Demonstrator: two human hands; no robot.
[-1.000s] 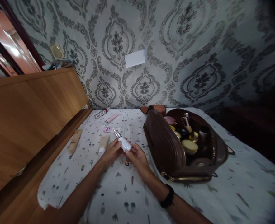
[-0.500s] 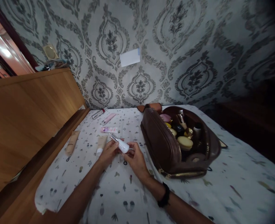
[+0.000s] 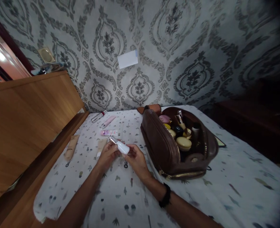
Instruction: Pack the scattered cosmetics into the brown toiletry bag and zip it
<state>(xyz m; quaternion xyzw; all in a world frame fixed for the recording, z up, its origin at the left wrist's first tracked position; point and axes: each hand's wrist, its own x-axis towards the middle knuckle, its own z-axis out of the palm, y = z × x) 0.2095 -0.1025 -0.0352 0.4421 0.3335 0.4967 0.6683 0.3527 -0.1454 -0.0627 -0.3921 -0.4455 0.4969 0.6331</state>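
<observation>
Head view: The white bottle [image 3: 122,147] is located above the patterned sheet [image 3: 130,196], between the two hands. It lies tilted, with its silver top [image 3: 112,139] directed to the upper left and its wide white end directed to the lower right.

The left hand [image 3: 108,154] is closed narrowly on the bottle near the silver top. The right hand [image 3: 137,160] is closed narrowly on the wide end, thumb and fingers at the surface. A black band [image 3: 165,195] is fitted around the right wrist.

The beige tube [image 3: 102,144] lies just beside the left hand, which partly covers it. The tan tube [image 3: 71,148] lies farther left, near the wooden board [image 3: 35,104]. Beyond the hands, the printed pink tube [image 3: 109,132] lies crosswise; behind it are the plain pink tube [image 3: 108,121] and the silver cylinder [image 3: 98,116] with a red band.

The brown bag [image 3: 162,142] stands open to the right of the right hand, apart from it. Its main compartment contains a round cream case [image 3: 184,143], a pink item [image 3: 165,118], a yellow item [image 3: 167,126] and further small items, some too dark to identify. An orange-brown item [image 3: 154,109] lies behind the bag. A white sheet of paper [image 3: 127,59] is positioned on the patterned wall [image 3: 140,88]
</observation>
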